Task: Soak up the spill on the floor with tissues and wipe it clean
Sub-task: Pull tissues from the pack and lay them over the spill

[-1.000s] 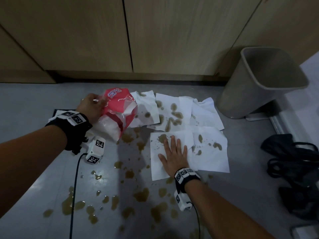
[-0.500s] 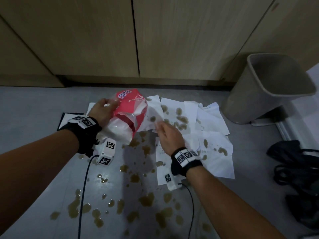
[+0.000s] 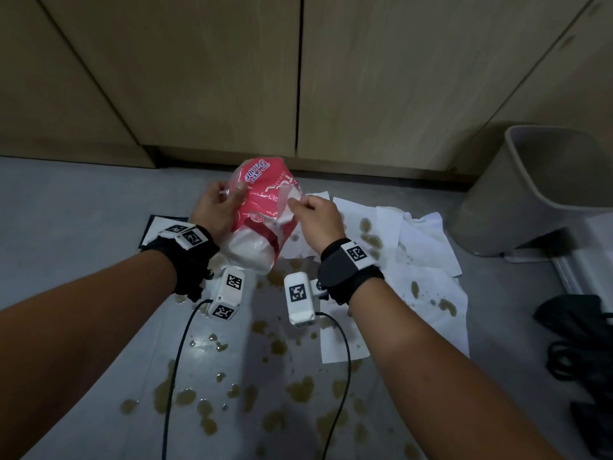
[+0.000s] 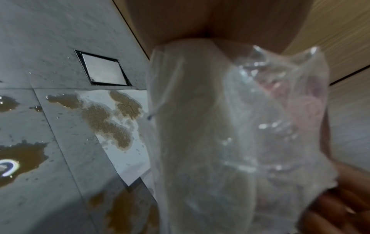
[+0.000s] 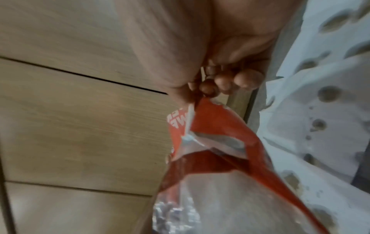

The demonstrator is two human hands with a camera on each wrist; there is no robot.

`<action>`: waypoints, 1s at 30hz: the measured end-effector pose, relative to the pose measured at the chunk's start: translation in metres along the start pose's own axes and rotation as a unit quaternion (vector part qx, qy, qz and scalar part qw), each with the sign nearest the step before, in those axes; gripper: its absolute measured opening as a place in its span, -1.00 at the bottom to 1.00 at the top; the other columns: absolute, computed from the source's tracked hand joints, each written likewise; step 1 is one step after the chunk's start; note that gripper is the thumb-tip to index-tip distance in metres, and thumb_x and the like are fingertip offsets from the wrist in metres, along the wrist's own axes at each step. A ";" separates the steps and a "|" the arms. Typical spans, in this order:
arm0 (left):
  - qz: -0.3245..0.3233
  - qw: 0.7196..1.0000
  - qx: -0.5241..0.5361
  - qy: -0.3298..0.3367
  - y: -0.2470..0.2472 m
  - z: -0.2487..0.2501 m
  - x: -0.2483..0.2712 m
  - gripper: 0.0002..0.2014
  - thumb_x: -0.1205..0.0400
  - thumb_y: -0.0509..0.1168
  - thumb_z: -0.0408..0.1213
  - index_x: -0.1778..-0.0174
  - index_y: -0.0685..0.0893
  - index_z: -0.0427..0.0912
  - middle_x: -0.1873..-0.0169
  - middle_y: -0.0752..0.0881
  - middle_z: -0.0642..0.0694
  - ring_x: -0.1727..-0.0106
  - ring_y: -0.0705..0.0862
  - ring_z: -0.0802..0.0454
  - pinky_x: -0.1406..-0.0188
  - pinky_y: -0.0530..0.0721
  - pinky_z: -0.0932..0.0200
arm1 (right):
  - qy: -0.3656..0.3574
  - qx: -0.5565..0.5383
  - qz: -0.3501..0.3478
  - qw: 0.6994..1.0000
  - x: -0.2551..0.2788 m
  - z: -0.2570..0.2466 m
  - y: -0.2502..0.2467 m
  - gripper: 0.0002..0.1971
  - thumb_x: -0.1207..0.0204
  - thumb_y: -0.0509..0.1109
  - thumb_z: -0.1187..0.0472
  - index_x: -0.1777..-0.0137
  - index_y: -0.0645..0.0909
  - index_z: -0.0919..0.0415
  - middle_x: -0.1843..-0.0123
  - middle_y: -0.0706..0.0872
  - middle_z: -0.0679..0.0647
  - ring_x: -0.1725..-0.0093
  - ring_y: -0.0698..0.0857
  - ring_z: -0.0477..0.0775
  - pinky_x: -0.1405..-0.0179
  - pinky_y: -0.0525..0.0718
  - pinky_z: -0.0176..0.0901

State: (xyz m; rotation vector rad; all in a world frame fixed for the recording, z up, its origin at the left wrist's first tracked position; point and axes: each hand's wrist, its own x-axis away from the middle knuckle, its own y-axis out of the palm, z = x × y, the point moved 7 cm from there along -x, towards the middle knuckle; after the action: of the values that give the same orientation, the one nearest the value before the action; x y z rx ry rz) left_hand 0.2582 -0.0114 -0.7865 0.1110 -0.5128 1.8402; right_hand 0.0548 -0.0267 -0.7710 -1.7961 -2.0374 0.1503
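Note:
A red and clear plastic tissue pack (image 3: 262,214) is held up off the floor between both hands. My left hand (image 3: 217,207) grips its left side. My right hand (image 3: 311,210) pinches the torn plastic at the pack's opening (image 5: 192,110). The pack fills the left wrist view (image 4: 230,134), blurred. Several white tissues (image 3: 428,260) lie spread on the grey floor to the right, blotted with brown stains. Brown spill puddles (image 3: 298,390) dot the floor in front of me and show wet in the left wrist view (image 4: 22,158).
A grey waste bin (image 3: 544,190) stands at the right against wooden cabinet doors (image 3: 298,78). A square floor hatch (image 4: 102,69) lies at the left. Dark bags (image 3: 583,353) sit at the far right. Wrist camera cables (image 3: 172,376) trail over the spill.
My right hand has lifted off the tissue it pressed on the floor and moved up left to the pack's opening. My left hand has raised the pack slightly.

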 end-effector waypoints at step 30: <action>0.111 0.994 0.002 -0.005 -0.122 -0.025 -0.021 -0.69 -0.72 0.27 0.04 0.26 0.49 -0.04 0.39 0.59 -0.03 0.44 0.52 0.05 0.34 0.49 0.17 | -0.052 -0.141 0.202 0.968 0.014 0.016 -0.086 -0.91 -0.74 0.27 0.20 -0.09 0.54 0.21 0.05 0.72 -0.04 0.18 0.69 -0.31 0.20 0.62 -0.46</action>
State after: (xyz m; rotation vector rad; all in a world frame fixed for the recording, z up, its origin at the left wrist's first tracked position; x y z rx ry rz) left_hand 0.3828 0.0094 -0.7800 0.0679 -0.5467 2.0591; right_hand -0.0315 -0.0233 -0.7523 -2.4174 -1.8038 0.0763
